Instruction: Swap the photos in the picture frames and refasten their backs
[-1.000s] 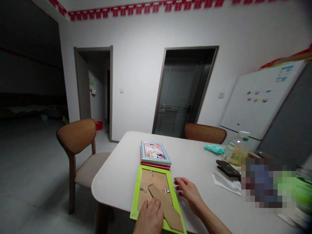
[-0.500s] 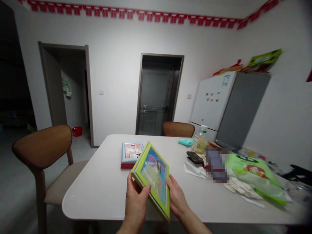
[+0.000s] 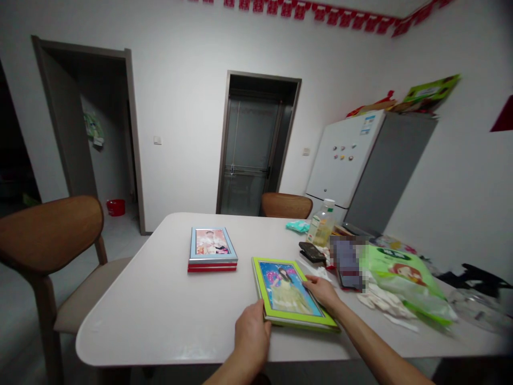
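A yellow-green picture frame [image 3: 294, 291], holding a photo of a person in a pale yellow dress, is face up and almost flat at the table. I cannot tell whether its whole underside touches the surface. My left hand [image 3: 253, 329] is closed on its left edge near the front corner. On the right edge, my right hand [image 3: 323, 291] grips it with fingers on the front border. Farther left lies a stack of picture frames: a light blue one [image 3: 212, 244] with a pinkish photo on top, red-edged frames [image 3: 212, 266] beneath.
The white table [image 3: 172, 321] carries clutter on its right: a bottle [image 3: 321, 224], a dark object like a wallet [image 3: 311, 252], a partly blurred phone-like slab [image 3: 348, 264], a green plastic package [image 3: 401, 272] and white cloth [image 3: 382, 300]. Wooden chairs [image 3: 52, 224] stand around it.
The yellow-green frame has been tipped from a steep tilt to nearly flat and moved right and down to the table. Both hands went with it. The view has shifted slightly.
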`<state>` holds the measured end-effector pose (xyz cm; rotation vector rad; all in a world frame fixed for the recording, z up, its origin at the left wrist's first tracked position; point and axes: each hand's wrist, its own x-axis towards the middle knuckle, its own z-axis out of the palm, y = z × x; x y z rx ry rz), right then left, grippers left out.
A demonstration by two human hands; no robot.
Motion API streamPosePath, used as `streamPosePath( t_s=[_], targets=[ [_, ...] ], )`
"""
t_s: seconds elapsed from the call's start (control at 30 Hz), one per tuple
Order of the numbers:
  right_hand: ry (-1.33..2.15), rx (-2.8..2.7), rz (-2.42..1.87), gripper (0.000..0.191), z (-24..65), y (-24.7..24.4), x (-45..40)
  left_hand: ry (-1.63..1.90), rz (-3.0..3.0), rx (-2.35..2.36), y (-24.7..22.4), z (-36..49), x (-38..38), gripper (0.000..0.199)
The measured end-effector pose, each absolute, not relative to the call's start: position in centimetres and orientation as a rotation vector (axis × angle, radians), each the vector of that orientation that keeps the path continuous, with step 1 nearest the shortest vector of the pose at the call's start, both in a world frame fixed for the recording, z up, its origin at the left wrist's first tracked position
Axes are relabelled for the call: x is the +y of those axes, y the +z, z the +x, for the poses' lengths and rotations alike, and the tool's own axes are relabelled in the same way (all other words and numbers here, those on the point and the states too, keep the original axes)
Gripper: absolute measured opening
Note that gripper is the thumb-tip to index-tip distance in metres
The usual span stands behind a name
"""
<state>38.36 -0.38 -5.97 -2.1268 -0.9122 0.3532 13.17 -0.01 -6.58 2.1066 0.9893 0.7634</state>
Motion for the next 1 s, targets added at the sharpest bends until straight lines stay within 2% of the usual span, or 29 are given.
streamPosePath(
  t_s=[0.1, 0.23, 0.47, 0.67, 0.87, 1.0],
  targets=[
    [0.227, -1.010, -2.246, 0.034, 38.8, -5.9, -0.1, 0.741, 2.172, 0.996, -6.6, 12.4, 0.2, 0.035],
    [0.046, -1.183, -2.304, 0.040, 36.6, -5.1, 1.3, 0.783, 2.150, 1.014, -7.0, 9.7, 0.5, 0.044],
    [-0.043, -1.815, -1.925, 0.032, 23.2, -3.7, 9.0, 0.969, 1.846, 1.183, -6.6, 3.5, 4.1, 0.043],
    [-0.131, -2.000, -1.780, 0.025, 16.5, -2.4, 13.3, 1.119, 1.371, 1.199, -6.1, 1.3, 7.2, 0.036],
    [-0.139, -2.137, -1.669, 0.021, 14.0, -3.0, 9.4, 1.201, 0.869, 0.989, -6.4, 0.6, 7.9, 0.033],
    [0.131, -2.060, -1.508, 0.024, 11.9, -3.2, 4.9, 1.370, 0.716, 0.804, -5.5, 0.7, 6.4, 0.036]
  ],
)
